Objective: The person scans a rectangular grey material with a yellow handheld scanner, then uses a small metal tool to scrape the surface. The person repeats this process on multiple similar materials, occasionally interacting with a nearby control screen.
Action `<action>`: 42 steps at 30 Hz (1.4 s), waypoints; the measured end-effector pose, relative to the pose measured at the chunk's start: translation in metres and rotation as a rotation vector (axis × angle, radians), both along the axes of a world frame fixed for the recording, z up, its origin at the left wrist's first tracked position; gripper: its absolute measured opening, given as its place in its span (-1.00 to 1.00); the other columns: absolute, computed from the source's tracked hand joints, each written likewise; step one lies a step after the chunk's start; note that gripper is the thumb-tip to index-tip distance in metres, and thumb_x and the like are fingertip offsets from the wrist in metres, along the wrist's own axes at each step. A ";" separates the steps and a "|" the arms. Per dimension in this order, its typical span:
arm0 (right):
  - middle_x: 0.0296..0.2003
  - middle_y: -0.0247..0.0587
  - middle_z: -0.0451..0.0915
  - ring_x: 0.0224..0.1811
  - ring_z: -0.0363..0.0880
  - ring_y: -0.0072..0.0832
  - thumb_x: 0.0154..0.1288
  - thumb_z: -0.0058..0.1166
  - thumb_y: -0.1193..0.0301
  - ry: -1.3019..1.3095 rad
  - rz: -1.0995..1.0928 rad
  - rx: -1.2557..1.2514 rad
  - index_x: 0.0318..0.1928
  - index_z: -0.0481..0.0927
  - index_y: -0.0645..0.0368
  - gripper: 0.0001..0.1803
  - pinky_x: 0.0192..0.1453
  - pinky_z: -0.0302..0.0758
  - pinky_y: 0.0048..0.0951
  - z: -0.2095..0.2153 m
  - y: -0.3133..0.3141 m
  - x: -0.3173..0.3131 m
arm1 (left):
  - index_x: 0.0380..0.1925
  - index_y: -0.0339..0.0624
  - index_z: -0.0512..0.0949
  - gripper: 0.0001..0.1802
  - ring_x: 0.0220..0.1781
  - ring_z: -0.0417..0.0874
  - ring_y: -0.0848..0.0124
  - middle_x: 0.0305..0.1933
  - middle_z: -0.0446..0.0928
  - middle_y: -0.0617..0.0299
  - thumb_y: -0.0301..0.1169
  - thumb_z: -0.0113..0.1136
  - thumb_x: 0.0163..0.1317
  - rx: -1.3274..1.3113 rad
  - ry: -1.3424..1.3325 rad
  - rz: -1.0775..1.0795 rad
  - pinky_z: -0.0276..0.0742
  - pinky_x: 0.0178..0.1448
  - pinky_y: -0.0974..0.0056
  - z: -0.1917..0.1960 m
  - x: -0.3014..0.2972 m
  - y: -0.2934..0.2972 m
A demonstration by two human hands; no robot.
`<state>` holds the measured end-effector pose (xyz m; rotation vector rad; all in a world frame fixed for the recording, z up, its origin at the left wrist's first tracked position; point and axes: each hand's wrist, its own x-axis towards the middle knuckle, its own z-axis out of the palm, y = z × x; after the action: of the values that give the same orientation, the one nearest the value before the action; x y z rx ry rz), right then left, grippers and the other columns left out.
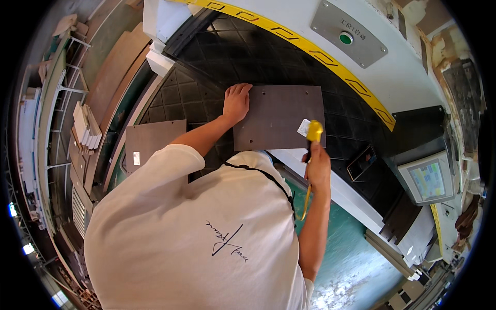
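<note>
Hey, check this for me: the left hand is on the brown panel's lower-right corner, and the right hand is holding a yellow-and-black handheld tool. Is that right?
Not quite: the head view shows the left hand at the brown panel's upper-left corner. The right hand is holding a yellow-and-black handheld tool.

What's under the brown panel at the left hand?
A black surface shows past the far and right edges of the panel; what it covers underneath cannot be seen.

Yellow-headed tool (314, 130) partly hidden in right hand (318, 168); details on screen (427, 179) too small.
</note>
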<state>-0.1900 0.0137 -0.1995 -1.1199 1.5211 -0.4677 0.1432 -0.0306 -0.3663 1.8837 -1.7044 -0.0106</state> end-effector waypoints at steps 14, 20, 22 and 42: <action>-0.56 -0.30 0.51 -0.74 0.33 -0.56 0.70 -0.19 -0.03 -0.063 0.188 0.075 -0.27 0.56 0.21 -0.43 -0.62 0.26 -0.37 0.029 0.018 0.012 | 0.20 -0.13 0.57 -0.44 0.34 0.53 0.01 0.25 0.61 0.09 -0.70 0.05 0.17 -0.064 0.056 0.067 0.40 0.44 -0.03 0.003 -0.004 0.010; -0.54 -0.35 0.49 -0.72 0.35 -0.63 0.72 -0.18 -0.01 -0.196 0.070 0.164 -0.16 0.55 0.18 -0.49 -0.64 0.23 -0.48 0.007 0.029 -0.028 | 0.21 -0.08 0.59 -0.46 0.36 0.52 0.03 0.25 0.61 0.13 -0.64 0.08 0.20 -0.001 0.015 0.094 0.39 0.47 -0.02 0.003 -0.003 0.008; -0.46 -0.34 0.56 -0.77 0.27 -0.66 0.71 -0.15 0.00 -0.269 0.184 0.264 -0.03 0.59 0.16 -0.52 -0.70 0.14 -0.51 0.011 0.047 -0.023 | 0.21 -0.06 0.59 -0.47 0.38 0.50 0.05 0.27 0.60 0.17 -0.61 0.12 0.21 0.022 0.026 0.105 0.37 0.49 -0.02 0.000 -0.002 0.008; -0.39 -0.25 0.63 -0.48 0.68 -0.47 0.36 0.22 0.56 -0.726 -0.538 0.166 0.03 0.50 0.18 -0.73 -0.57 0.41 -0.48 -0.088 0.096 0.020 | 0.07 -0.26 0.57 -0.70 0.27 0.53 0.03 0.16 0.56 -0.02 -0.45 0.29 0.38 0.098 0.481 -0.204 0.39 0.41 0.06 0.019 -0.037 0.031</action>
<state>-0.1699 0.1092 -0.2875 -0.3183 1.1534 -0.9721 0.1060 0.0007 -0.3477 1.5966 -1.5637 -0.5891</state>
